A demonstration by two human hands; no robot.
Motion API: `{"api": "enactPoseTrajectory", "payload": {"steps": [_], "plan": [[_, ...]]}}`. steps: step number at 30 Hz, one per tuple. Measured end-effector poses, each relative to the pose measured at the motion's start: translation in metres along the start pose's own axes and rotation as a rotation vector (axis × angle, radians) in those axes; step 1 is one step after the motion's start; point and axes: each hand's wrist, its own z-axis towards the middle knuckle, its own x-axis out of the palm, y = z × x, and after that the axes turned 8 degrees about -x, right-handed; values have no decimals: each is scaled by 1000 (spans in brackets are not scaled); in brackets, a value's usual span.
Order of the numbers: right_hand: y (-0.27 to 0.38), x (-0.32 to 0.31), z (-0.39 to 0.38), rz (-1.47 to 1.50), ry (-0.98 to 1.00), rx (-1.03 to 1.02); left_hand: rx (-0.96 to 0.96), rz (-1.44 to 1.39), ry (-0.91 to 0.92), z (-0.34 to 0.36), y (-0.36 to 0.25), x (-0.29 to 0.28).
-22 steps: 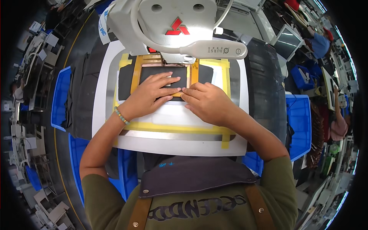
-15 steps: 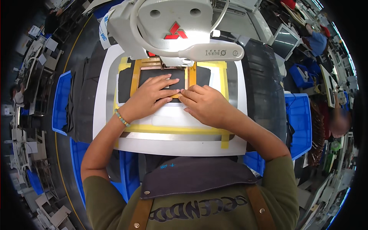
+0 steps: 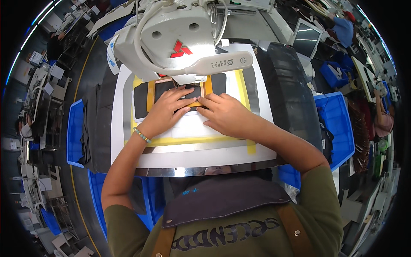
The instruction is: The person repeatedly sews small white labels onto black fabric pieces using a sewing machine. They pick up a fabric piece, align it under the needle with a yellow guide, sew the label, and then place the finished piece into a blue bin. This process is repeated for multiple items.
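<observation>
My left hand lies palm down with its fingers spread over dark fabric inside a yellow-brown clamp frame. My right hand rests at the frame's near right corner, its fingers loosely bent and slightly apart. The two index fingertips nearly meet at the frame's near bar. Just beyond my hands is the white head of a sewing machine, which hides the frame's far side. A white wand-shaped lamp reaches across its front. Under the frame lies a white sheet edged with yellow tape.
The dark machine table ends in a shiny metal near edge. Blue bins stand right, left and below left. A monitor is at the far right. Other people work at benches around.
The whole view has shifted and tilted, so the machine head appears farther left and lower and the table's near metal edge shows. Both hands stay at the clamp frame in nearly the same pose.
</observation>
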Motion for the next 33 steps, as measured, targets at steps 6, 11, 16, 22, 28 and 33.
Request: {"api": "enactPoseTrajectory", "payload": {"steps": [6, 11, 16, 22, 28, 33], "plan": [[-12, -4, 2, 42, -19, 51, -72, -40, -11, 14, 10, -2], [-24, -16, -4, 91, 19, 151, -222, -219, -9, 25, 20, -2], [-56, -10, -3, 70, -92, 227, -284, -420, 42, 33, 38, 0], [-90, 1, 8, 33, 66, 484, -241, -424, 3, 29, 40, -7], [-94, 9, 16, 184, -95, 532, -509, -230, -273, -4, 110, -36], [-105, 5, 31, 516, 19, 831, -609, -217, -287, -14, 129, -48]]}}
